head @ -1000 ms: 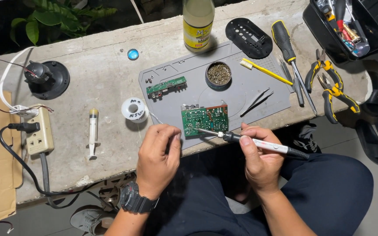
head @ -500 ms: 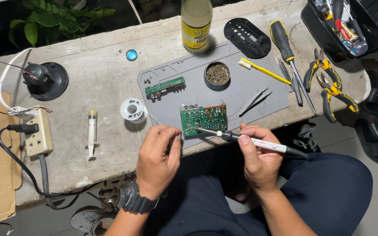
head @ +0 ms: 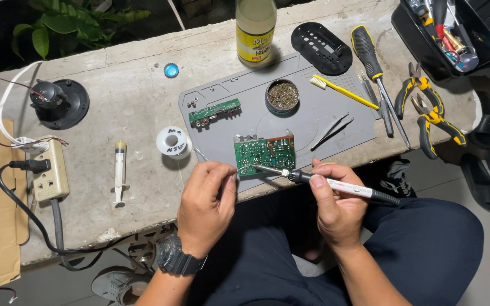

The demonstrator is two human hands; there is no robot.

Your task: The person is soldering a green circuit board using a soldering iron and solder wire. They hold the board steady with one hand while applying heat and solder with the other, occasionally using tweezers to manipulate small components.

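A green circuit board [head: 265, 153] lies near the front edge of a grey work mat [head: 313, 122]. My right hand [head: 336, 204] grips a white soldering iron [head: 336, 185] whose tip touches the board's left part. My left hand [head: 206, 204], with a black watch on the wrist, pinches a thin solder wire [head: 199, 153] that runs back to a small white spool [head: 173, 141]. The wire's end meets the board near the iron's tip. A smaller green board [head: 215, 112] lies further back on the mat.
On the concrete bench: a round tin of brass wool [head: 282, 96], tweezers [head: 330, 130], a yellow brush [head: 344, 92], screwdrivers [head: 376, 73], pliers [head: 426, 107], a bottle [head: 255, 31], a syringe [head: 119, 170], a power strip [head: 49, 173], a black stand [head: 58, 102]. A tool box [head: 443, 34] sits at the far right.
Both hands stay almost still at the board. The view has shifted very slightly.
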